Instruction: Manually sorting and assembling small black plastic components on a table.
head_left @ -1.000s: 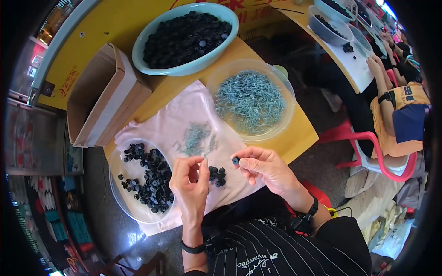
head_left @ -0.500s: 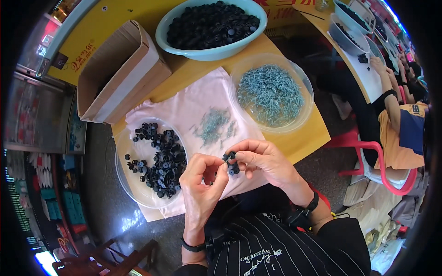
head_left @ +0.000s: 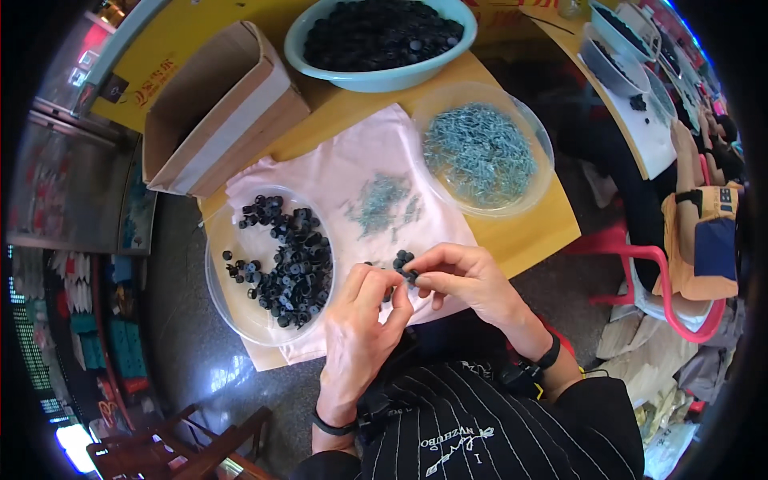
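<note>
Over the near edge of a pink cloth, my two hands meet. My right hand pinches a small cluster of black plastic caps between thumb and fingers. Close by it, my left hand is closed with thumb and fingertips together; what they hold is hidden. Small silvery screws lie in a loose pile on the cloth, ahead of my hands. To the left, a shallow clear tray holds many loose black caps.
A round clear tub full of screws stands at the right of the yellow table. Behind are a pale blue basin of black pieces and an open cardboard box. A red chair and seated people are at right.
My left hand has shifted slightly right and its fingers have turned more downward. The cap cluster in my right hand has tilted up. The whole view has shifted a little.
</note>
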{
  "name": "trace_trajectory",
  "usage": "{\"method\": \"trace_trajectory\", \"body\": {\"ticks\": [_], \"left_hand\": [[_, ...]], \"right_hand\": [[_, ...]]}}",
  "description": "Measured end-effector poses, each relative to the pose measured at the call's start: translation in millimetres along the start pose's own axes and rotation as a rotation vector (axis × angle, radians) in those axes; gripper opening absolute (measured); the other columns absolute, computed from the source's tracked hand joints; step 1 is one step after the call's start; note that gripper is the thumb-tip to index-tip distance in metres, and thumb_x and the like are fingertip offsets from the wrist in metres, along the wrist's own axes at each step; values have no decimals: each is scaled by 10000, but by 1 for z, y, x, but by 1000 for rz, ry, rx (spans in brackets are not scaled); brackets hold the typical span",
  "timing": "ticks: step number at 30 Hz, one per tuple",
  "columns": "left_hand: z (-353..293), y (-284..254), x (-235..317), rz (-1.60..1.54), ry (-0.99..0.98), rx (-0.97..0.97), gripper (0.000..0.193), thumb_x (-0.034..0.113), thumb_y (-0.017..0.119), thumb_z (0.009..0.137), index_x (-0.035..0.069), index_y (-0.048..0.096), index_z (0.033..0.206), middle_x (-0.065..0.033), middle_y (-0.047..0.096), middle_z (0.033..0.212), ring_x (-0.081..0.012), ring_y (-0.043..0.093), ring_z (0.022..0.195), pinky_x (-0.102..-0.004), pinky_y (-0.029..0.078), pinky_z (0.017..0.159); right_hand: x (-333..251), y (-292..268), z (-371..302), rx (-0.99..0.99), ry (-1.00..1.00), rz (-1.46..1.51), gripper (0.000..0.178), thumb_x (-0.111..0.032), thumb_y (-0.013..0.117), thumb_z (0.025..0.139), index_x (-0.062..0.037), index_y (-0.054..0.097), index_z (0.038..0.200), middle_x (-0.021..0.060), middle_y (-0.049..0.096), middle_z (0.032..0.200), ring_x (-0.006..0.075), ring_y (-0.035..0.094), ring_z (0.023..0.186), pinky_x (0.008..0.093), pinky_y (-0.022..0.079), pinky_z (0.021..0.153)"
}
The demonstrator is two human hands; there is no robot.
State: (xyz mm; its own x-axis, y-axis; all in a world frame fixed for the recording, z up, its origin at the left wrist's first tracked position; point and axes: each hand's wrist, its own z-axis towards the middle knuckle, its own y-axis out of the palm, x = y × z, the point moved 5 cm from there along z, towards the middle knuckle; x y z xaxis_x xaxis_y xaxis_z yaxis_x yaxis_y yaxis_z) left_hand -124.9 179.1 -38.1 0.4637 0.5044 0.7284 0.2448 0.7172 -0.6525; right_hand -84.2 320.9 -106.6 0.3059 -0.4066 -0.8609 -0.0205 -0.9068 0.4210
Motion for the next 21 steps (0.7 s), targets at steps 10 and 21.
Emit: {"method": "trace_trajectory", "body": {"ticks": [10, 21], "left_hand": [[-19, 10, -18, -327, -80, 31, 111, -32, 681, 793, 14, 633, 882, -42, 582, 804, -81, 544, 616, -214, 425, 531], [7, -47, -71, 268, -101, 149, 245, 72, 696, 815, 33, 659, 1054, -117, 609, 1001, -296, 568, 934, -376, 478, 797]], "right_hand": [[11, 1, -15, 21, 120, 150, 213, -65, 617, 924, 27, 631, 1116, 84, 688, 929, 104, 669, 763, 226, 569, 702], [-17, -23, -8, 225, -153, 84, 182, -9, 654, 846, 24, 638, 1024, 72, 655, 881, 107, 625, 695, 226, 524, 634]]}}
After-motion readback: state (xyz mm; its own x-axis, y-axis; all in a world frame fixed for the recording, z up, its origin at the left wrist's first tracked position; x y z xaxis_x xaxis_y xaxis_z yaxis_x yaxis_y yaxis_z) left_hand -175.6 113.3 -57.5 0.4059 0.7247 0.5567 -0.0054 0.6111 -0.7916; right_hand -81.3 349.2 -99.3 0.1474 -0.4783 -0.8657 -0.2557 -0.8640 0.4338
